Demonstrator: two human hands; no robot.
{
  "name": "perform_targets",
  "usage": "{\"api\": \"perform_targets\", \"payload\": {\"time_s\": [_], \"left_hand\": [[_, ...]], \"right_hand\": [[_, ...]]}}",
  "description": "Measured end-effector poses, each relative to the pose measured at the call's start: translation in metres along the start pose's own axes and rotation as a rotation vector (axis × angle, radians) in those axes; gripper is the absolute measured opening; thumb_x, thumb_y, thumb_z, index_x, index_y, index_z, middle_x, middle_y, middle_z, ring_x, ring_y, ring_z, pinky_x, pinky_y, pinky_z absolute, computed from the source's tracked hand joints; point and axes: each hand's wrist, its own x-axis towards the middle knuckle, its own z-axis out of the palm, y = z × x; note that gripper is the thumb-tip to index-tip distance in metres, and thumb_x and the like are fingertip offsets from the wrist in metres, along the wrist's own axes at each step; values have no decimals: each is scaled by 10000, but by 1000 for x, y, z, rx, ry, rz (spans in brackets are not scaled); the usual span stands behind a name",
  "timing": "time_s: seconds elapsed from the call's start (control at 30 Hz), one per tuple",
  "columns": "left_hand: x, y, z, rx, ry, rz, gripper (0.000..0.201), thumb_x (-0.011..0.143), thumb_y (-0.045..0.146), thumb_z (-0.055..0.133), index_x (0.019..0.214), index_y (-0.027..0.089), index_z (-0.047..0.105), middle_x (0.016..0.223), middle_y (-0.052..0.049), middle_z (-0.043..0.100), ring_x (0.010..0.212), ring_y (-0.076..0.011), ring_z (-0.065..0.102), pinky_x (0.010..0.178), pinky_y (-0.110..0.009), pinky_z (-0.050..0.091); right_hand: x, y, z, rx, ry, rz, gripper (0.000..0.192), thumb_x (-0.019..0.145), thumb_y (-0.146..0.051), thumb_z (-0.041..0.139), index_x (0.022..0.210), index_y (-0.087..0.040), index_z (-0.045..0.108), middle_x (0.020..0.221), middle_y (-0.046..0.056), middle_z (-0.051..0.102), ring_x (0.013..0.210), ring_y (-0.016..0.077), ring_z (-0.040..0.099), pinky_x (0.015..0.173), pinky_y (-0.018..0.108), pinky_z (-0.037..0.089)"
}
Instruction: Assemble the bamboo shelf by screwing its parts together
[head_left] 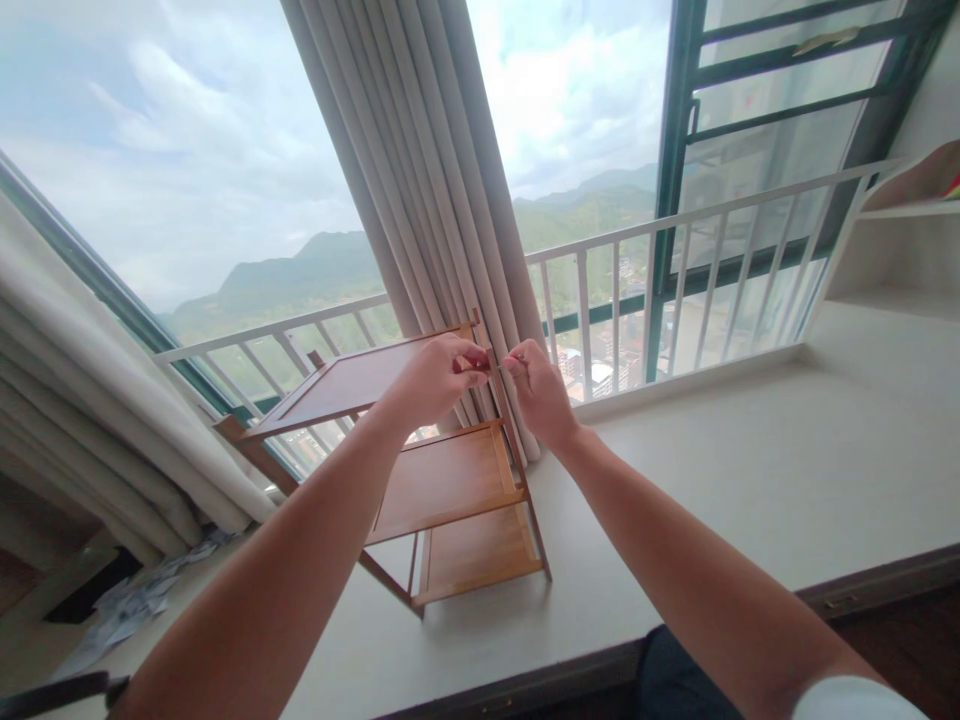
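A small wooden shelf rack [450, 480] with three brown tiers stands on a pale window ledge [750, 470]. My left hand [435, 378] is closed around a small tool with a wooden-coloured handle at the rack's top right corner post. My right hand [536, 390] pinches something small against the same post from the other side; what it pinches is too small to tell. Both hands meet at the upper end of the post, just in front of a folded beige curtain [427, 170].
A white railing [675, 270] runs along the window behind the ledge. More curtain [82, 420] hangs at the left. Scraps of paper or plastic [127, 605] lie on the ledge at lower left. A white shelf unit [900, 240] stands at far right.
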Motion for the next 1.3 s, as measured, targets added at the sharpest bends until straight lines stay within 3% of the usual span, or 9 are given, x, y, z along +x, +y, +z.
{"api": "perform_targets", "payload": {"time_s": [0.57,0.83,0.93,1.03,1.17,1.3], "left_hand": [[0,5,-1,21,1,-9,243,792,272,636,966,193,786,939,-42,723,811,-184,622,772,-314,487],[-2,2,-1,55,11,-6,236,801,264,645,975,192,787,937,-50,710,829,-191,628,791,-325,493],[-2,0,0,62,18,8,221,814,266,647,967,194,790,951,-60,697,850,-194,628,821,-338,499],[-2,-1,1,58,22,14,217,822,270,654,976,202,790,955,-63,685,854,-191,624,832,-344,501],[-1,-2,2,54,23,5,222,832,299,659,992,215,788,959,-60,676,854,-191,619,819,-346,503],[-1,1,2,52,7,-3,231,841,302,644,1004,218,785,955,-60,674,885,-201,618,835,-351,503]], "right_hand": [[3,-3,6,153,-67,33,404,1015,-551,398,762,-237,378,636,-44,378,598,136,367,582,293,287],[7,-4,8,279,-133,42,533,1002,-610,392,683,-195,492,670,-4,501,654,135,461,612,273,341],[8,1,7,324,-177,80,602,980,-682,360,640,-198,474,612,-2,471,621,139,463,577,272,340],[5,7,2,341,-201,114,566,972,-701,359,713,-215,489,568,-31,409,555,132,415,525,271,306],[-1,11,-6,388,-225,155,391,953,-641,497,961,-250,503,522,-100,311,445,113,286,469,267,203],[-2,10,-10,389,-267,84,327,959,-561,536,1050,-248,519,551,-106,314,462,105,236,490,265,177]]}}
